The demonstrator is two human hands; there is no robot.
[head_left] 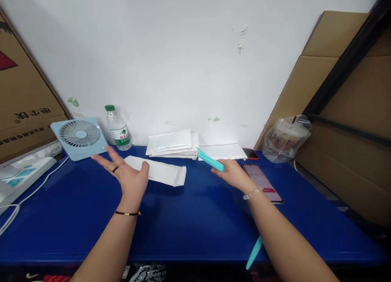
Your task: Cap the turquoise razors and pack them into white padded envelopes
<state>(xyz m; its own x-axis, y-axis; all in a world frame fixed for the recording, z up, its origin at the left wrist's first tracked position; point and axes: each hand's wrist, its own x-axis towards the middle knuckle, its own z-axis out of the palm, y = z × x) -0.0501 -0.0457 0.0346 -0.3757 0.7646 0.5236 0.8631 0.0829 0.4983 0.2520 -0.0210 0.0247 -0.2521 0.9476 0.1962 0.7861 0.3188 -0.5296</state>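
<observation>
My left hand (131, 178) is raised with its fingers spread and nothing in it. Just beyond it, partly hidden by the thumb, lies a flat white padded packet (166, 173); whether they touch I cannot tell. My right hand (232, 174) is closed around a bundle of thin turquoise strips (210, 160), which point up and to the left. A single turquoise strip (254, 254) shows below my right forearm, at the table's front edge and partly covered by the arm. Against the wall is a stack of white packets (171, 143), and another white packet (222, 151) lies to its right.
On the blue table (189, 225), a light-blue fan (81, 137) and a water bottle (119, 129) stand at left, near a power strip (27, 178) with white cables. At right are a phone (264, 182), an orange-edged phone (251, 154) and a bagged drink cup (287, 137). Cardboard flanks both sides.
</observation>
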